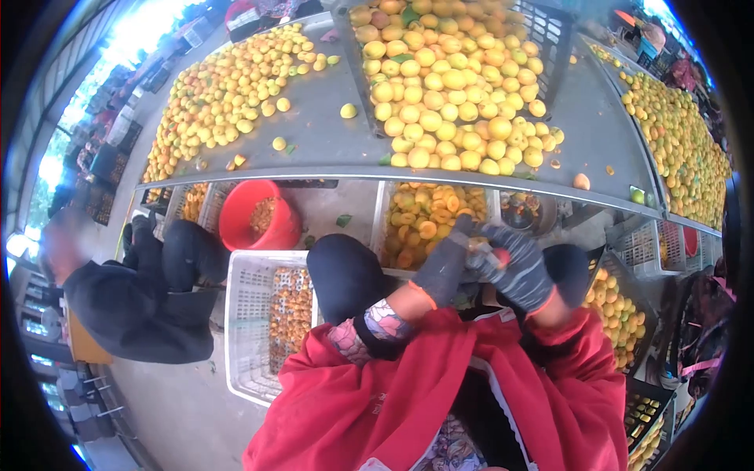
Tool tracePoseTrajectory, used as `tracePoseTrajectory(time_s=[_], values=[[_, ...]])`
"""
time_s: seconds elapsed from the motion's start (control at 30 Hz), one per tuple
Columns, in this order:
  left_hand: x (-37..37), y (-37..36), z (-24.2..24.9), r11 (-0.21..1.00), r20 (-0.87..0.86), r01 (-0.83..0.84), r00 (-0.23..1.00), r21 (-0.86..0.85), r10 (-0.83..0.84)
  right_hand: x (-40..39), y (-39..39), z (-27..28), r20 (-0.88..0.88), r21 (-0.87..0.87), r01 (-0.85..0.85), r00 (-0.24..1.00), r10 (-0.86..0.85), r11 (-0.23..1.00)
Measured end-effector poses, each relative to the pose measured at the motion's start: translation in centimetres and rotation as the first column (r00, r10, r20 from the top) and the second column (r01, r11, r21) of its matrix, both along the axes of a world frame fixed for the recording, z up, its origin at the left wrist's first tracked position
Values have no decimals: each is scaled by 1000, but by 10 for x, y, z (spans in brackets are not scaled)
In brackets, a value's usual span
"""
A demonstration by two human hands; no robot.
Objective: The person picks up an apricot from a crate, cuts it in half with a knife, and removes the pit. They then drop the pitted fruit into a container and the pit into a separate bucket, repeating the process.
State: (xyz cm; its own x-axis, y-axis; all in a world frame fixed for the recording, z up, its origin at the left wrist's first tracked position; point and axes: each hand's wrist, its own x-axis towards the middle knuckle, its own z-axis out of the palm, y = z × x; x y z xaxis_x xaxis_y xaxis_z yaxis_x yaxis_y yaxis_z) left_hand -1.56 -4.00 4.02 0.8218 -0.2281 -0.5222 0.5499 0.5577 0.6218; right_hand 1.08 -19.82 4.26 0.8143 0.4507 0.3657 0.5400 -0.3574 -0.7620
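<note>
Both hands wear dark grey gloves and meet in front of my knees. My left hand (446, 265) has its fingers drawn together, but what they hold is too blurred to make out. Beside it, my right hand (514, 263) is curled around a small reddish-orange fruit (501, 257). Just beyond the hands, under the table edge, a white crate (380, 228) holds halved orange fruit (428, 229). Left of my knee stands a white basket (255, 377) with many pits (289, 322) in it.
A metal table (330, 149) bears heaps of yellow fruit (228, 86) and a tipped black crate (550, 47). Under its edge are a red bucket (243, 210) and a metal bowl (542, 216). A person in dark clothes (137, 302) sits at left. Crates of fruit (613, 314) stand at right.
</note>
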Motion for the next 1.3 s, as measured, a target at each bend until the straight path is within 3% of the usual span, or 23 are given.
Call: tracePoseTrajectory(time_s=[0.13,0.17,0.27,0.3,0.4,0.43,0.47,0.5,0.53,0.57,0.6,0.63,0.67,0.8,0.87,0.9,0.93,0.97,1.07,1.1,1.2,1.27,1.3], values=[[-3,0,-62,965,336,-34,940,261,-58,-9,-3,-13,42,-87,-11,999,15,996],[-3,-1,-71,971,294,-29,955,237,-44,-10,-3,-19,39,-81,-19,999,23,997],[2,9,-114,971,399,124,895,204,-198,-12,-5,-26,108,-74,-9,994,17,997],[5,7,-122,984,408,161,895,74,-177,-13,-7,-28,128,-74,-23,991,33,997],[7,15,-81,927,466,240,810,290,-355,-8,-19,-33,87,-2,-117,989,116,993],[14,15,-71,953,248,240,950,-185,-191,-7,-21,-27,31,-63,-95,995,97,994],[17,18,-67,796,-53,69,991,-601,-126,-5,-24,-29,85,-82,-63,994,70,995],[20,17,-102,932,219,164,971,-324,-94,-4,-28,-34,135,-95,-33,990,46,995],[23,17,-136,993,430,113,896,16,-109,-3,-31,-39,188,-106,-6,982,26,994],[31,27,-136,939,223,112,974,-325,-39,-3,-31,-34,164,-97,0,986,16,995],[36,36,-136,781,-5,22,999,-624,-33,-4,-31,-37,127,-118,-3,992,18,993],[37,33,-116,795,-183,-150,982,-588,50,-3,-32,-39,97,-139,-1,995,15,990],[46,24,-97,908,-296,-300,931,-291,213,-2,-31,-40,73,-161,4,997,8,987],[63,39,-100,830,-280,-241,954,-503,108,-6,-21,-34,60,-149,-13,998,22,989],[65,45,-133,956,127,54,992,-288,-18,-6,-19,-31,87,-175,-10,996,25,985],[60,43,-169,974,463,210,857,86,-225,-6,-18,-36,124,-162,6,992,15,987],[54,40,-174,922,563,214,740,323,-369,-3,-17,-38,162,-148,20,987,5,989],[47,37,-162,834,617,146,608,533,-501,-2,-12,-32,160,-137,-9,987,31,991],[6,26,-81,720,537,-9,673,693,-508,-1,3,-20,8,-293,-98,994,105,951],[5,33,-49,606,444,20,661,796,-605,-3,0,-33,124,-385,-48,987,103,922],[-10,76,-39,496,532,-243,594,834,-604,-4,-5,-37,227,-312,-50,966,126,949],[-25,115,-28,604,503,-231,799,763,-330,-4,-11,-33,200,-278,-50,974,109,959],[-34,140,-21,221,540,-498,709,839,-454,-3,-17,-35,158,-260,-52,983,96,964]])
